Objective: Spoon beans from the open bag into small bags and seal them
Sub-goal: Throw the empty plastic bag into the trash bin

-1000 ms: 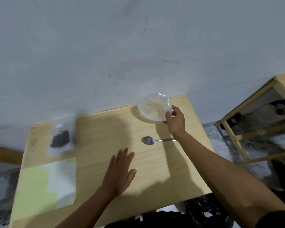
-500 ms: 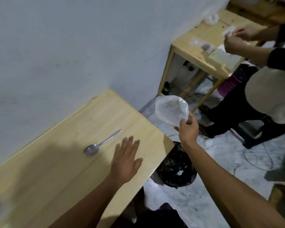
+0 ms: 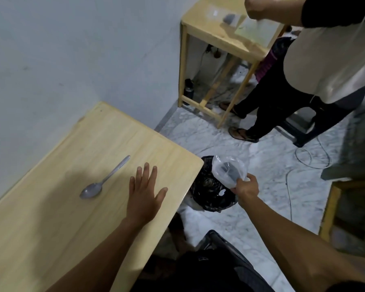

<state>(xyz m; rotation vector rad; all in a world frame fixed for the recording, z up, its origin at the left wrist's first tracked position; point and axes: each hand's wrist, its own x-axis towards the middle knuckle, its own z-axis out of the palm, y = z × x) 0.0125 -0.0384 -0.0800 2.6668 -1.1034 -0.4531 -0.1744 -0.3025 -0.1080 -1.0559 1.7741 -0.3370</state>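
Right hand (image 3: 246, 187) pinches a clear bag (image 3: 228, 169) over the black-lined bin (image 3: 211, 192); left hand (image 3: 144, 197) lies spread on the wooden table (image 3: 51, 228), spoon (image 3: 104, 180) just left of it.

Right hand (image 3: 246, 187) gripping clear bag (image 3: 229, 170) above black-lined bin (image 3: 211, 192)

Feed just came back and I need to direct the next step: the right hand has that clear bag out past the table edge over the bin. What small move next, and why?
Probably release it. The right hand pinches the clear bag directly above the black-lined bin, off the table, and the bag looks empty. The left hand rests flat on the table beside the spoon, holding nothing.
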